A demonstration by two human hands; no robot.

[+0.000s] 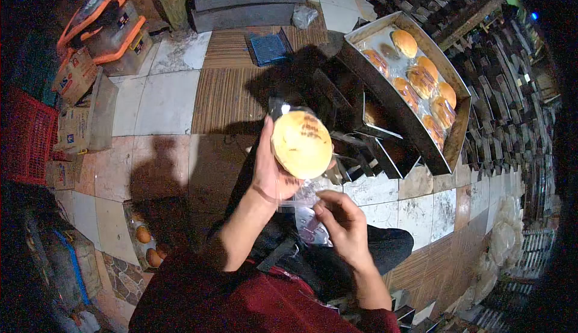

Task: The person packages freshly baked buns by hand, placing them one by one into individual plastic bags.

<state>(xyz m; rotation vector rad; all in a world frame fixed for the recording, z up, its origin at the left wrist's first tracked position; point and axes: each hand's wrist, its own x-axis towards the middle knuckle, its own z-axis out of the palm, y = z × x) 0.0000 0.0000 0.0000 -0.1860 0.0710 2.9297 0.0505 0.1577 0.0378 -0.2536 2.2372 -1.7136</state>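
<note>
A round pale-yellow bun with brown marks on top lies in a clear plastic bag, held up near the middle of the view. My left hand is wrapped round its left side and underside. Just below and to the right, my right hand has its thumb and fingers pinched at the loose lower end of the clear bag. Under that bag end, a whitish printed plastic piece rests by my lap.
A metal tray of bagged buns stands on stacked trays at the right. Another tray with buns is at the lower left. Boxes, a red crate and a blue basket lie around on the tiled floor.
</note>
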